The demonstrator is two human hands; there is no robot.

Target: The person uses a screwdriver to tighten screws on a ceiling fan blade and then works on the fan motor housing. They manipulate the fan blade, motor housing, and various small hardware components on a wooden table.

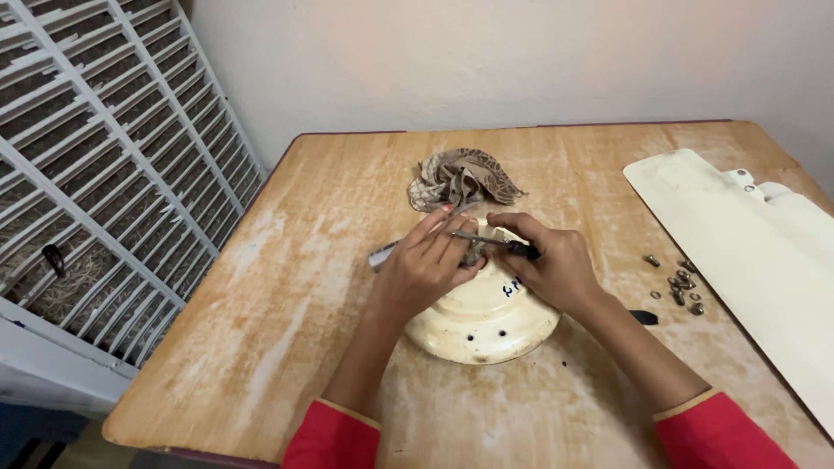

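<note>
Here, the cream round housing (pixel 482 317) sits at the centre of the frame on the wooden table (pixel 287 287). Your right hand (pixel 556 269) grips a black-handled screwdriver (pixel 495 242) over it; your left hand (pixel 426 265) pinches its shaft. Screws (pixel 679 287) lie right, a patterned cloth (pixel 460 178) above.

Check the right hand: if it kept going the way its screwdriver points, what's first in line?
The right hand aims the screwdriver leftward, so it would probably meet the left hand's fingers on the shaft first, above the cream round housing. Depth is unclear.
</note>
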